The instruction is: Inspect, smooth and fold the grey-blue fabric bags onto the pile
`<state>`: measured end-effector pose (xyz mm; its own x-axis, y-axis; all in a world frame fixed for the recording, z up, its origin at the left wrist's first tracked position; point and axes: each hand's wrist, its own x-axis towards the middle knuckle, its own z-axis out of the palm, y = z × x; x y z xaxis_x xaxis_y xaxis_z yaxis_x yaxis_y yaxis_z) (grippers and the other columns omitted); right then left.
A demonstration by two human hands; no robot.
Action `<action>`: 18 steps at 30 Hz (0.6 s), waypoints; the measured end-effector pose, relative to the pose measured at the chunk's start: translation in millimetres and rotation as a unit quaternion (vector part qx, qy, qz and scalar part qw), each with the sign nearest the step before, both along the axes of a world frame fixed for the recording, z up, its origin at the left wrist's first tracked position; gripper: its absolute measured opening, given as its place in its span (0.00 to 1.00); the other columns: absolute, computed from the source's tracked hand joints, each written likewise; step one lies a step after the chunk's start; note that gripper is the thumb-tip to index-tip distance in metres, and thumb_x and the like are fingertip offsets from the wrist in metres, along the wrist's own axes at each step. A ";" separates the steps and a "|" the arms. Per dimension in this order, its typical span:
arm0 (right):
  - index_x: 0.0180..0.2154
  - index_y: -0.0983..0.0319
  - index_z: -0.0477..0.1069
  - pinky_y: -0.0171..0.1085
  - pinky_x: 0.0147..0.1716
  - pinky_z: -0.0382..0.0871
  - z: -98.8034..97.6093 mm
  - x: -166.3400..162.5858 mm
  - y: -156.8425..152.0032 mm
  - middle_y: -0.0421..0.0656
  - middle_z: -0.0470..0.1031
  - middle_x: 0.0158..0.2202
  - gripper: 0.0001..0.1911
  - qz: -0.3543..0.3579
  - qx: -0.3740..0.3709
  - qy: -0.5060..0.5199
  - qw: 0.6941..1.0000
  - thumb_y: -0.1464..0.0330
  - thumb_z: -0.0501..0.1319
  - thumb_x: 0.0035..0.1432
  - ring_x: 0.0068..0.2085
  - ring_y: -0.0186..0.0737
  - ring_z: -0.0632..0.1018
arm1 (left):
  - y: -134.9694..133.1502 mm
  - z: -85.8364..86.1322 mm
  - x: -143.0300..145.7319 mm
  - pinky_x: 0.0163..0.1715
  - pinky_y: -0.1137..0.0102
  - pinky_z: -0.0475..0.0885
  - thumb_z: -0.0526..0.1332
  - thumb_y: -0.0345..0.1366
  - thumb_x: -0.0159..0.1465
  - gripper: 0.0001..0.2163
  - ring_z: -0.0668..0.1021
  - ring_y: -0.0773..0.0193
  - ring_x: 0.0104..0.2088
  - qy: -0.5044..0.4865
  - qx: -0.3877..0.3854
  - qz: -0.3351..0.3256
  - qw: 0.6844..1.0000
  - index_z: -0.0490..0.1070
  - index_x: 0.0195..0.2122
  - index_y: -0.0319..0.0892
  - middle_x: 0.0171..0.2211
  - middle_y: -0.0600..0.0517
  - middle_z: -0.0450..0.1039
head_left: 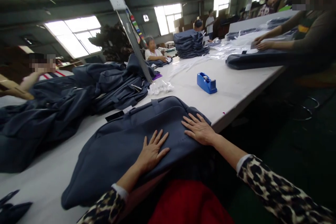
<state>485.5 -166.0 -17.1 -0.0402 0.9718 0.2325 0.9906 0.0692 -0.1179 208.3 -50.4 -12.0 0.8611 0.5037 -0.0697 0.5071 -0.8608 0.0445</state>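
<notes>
Bag (112, 150), navy blue, lies beneath my outspread fingers (158, 137). My left hand (150, 154) rests near its middle, my right hand (201, 130) toward its right end, neither grasping.

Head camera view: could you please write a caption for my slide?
Left hand and right hand spread on a dark-blue bag, a blue tape dispenser beyond on the white table.

Nothing is legible — the small marks (183, 139) on the dark bag (118, 138) are blurred.
</notes>
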 end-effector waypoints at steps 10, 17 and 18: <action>0.63 0.59 0.63 0.61 0.64 0.43 24.0 -46.9 17.1 0.49 0.56 0.68 0.30 0.035 0.017 -0.078 0.996 0.51 0.49 0.67 0.69 0.57 0.51 | -3.8 9.4 11.3 0.61 0.33 0.40 0.45 0.60 0.68 0.32 0.43 0.44 0.70 -0.031 -0.071 0.039 0.996 0.40 0.70 0.57 0.72 0.51 0.36; 0.68 0.58 0.50 0.56 0.61 0.54 -42.3 -87.5 20.9 0.50 0.57 0.67 0.38 0.147 0.139 -0.061 0.978 0.47 0.46 0.64 0.66 0.50 0.61 | 4.4 11.1 19.6 0.62 0.35 0.35 0.45 0.60 0.67 0.36 0.40 0.48 0.71 -0.061 -0.141 0.027 0.988 0.40 0.71 0.50 0.72 0.50 0.35; 0.68 0.55 0.52 0.57 0.61 0.54 -50.8 -79.4 23.4 0.48 0.57 0.68 0.34 0.176 0.150 -0.063 0.971 0.50 0.46 0.65 0.66 0.50 0.61 | 9.9 13.4 10.4 0.63 0.36 0.35 0.45 0.60 0.66 0.36 0.41 0.49 0.71 -0.053 -0.148 0.023 0.987 0.41 0.71 0.49 0.72 0.50 0.36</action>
<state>406.1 -142.5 -68.0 -0.4045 0.7817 0.4747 0.9045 0.4187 0.0812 218.8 -40.5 1.4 0.8484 0.5130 -0.1306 0.5239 -0.7787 0.3453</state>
